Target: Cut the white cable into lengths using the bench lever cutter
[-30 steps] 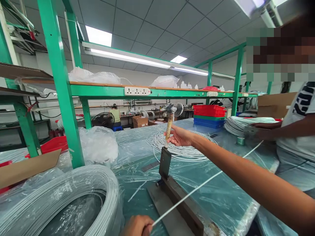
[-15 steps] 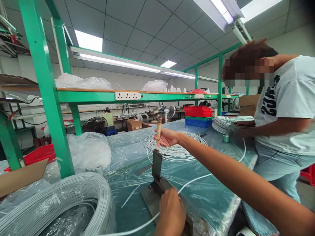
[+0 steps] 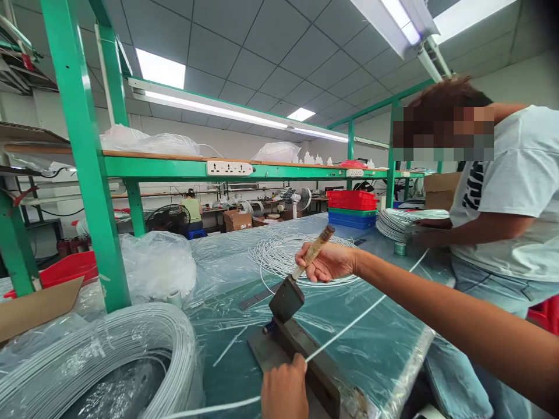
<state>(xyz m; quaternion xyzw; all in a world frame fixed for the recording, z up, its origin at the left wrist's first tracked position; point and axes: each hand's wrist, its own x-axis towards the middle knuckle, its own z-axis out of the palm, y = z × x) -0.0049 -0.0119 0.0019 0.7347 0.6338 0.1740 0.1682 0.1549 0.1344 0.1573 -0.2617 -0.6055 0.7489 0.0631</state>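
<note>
Dark, matt steel lever cutter (image 3: pixel 286 299) with a worn, yellowish wooden handle (image 3: pixel 313 251). Smooth white plastic-sheathed cable (image 3: pixel 353 323), faintly glossy. Tabletop (image 3: pixel 371 355) covered in wrinkled, glossy clear plastic film over teal. Coil of pale grey plastic-coated wire (image 3: pixel 109 355), partly wrapped in crinkled transparent plastic. Green painted metal frame post (image 3: pixel 82 151), satin finish.

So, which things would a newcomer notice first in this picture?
At the centre, the right hand grips the tilted wooden handle of a lever cutter. Below it, the left hand holds a white cable across the cutter's base. A big cable coil fills the lower left.
</note>
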